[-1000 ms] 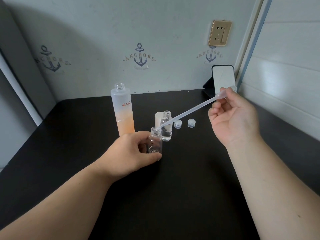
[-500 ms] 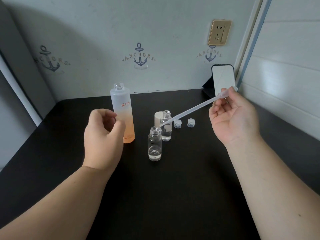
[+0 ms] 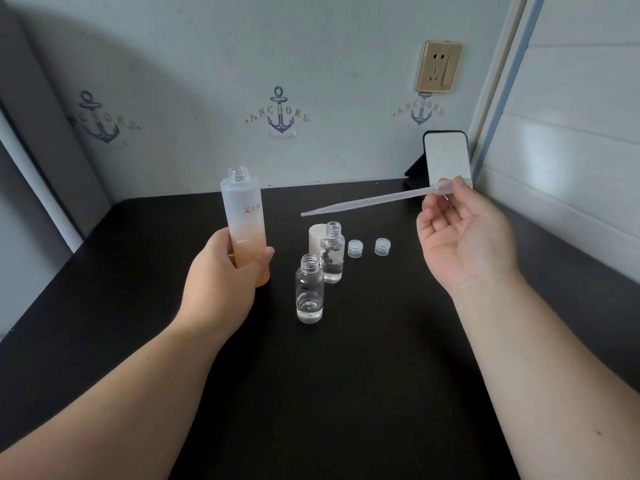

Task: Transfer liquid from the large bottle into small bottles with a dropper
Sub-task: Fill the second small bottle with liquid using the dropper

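Note:
The tall frosted large bottle (image 3: 244, 216), orange at its base and uncapped, stands on the black table (image 3: 346, 393); my left hand (image 3: 221, 282) grips its lower part. My right hand (image 3: 464, 237) pinches the bulb of a long clear dropper (image 3: 363, 202), which lies nearly level in the air, tip pointing left above the small bottles. Two small clear bottles stand open: the near one (image 3: 309, 289) holds a little liquid, the far one (image 3: 332, 252) stands just behind it.
A white cap (image 3: 317, 237) stands behind the far small bottle. Two small clear caps (image 3: 355, 248) (image 3: 382, 246) lie to the right. A phone (image 3: 446, 161) leans on a stand at the back right corner, by the wall.
My left hand let go of the near small bottle, moved left and took hold of the large bottle. The dropper's tip rose from the small bottles to a nearly level position.

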`<state>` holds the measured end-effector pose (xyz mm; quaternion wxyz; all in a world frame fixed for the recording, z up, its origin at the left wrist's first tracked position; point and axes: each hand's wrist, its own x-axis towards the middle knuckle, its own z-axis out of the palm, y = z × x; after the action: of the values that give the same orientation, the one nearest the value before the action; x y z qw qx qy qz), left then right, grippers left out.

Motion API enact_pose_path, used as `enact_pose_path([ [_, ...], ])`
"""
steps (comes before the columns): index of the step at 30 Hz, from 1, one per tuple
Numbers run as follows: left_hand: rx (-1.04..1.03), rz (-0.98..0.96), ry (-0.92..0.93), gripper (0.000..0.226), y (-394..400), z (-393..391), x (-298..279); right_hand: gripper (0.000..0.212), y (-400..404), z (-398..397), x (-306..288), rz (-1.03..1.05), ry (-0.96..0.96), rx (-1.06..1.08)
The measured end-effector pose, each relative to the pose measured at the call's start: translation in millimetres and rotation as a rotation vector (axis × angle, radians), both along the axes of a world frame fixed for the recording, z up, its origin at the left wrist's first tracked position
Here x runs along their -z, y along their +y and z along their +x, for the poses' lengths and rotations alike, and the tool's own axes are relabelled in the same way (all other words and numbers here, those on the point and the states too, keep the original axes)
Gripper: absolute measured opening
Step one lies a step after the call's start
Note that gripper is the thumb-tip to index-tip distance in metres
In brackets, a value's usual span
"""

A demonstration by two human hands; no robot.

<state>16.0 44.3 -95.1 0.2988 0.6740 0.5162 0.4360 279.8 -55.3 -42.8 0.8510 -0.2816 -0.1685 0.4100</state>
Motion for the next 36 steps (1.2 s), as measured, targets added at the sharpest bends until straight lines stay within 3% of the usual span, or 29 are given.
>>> enact_pose_path([
  [4, 0.048, 0.04, -0.034, 0.028, -5, -2, -3, 0.018, 0, 0, 1, 0.01, 0.01, 0.005],
  [24, 0.122, 0.171, 0.051, 0.049, -14, -1, -10, 0.018, 1, -1, 0, 0.004, -0.024, 0.033],
  [30, 0.076, 0.196, 0.092, 0.036, -9, -4, -5, 0.011, 1, 0, -1, 0.005, -0.074, 0.077],
  [36, 0.063, 0.268, 0.183, 0.044, -10, -2, -5, 0.022, 0, -1, -1, 0.0, -0.201, 0.059],
])
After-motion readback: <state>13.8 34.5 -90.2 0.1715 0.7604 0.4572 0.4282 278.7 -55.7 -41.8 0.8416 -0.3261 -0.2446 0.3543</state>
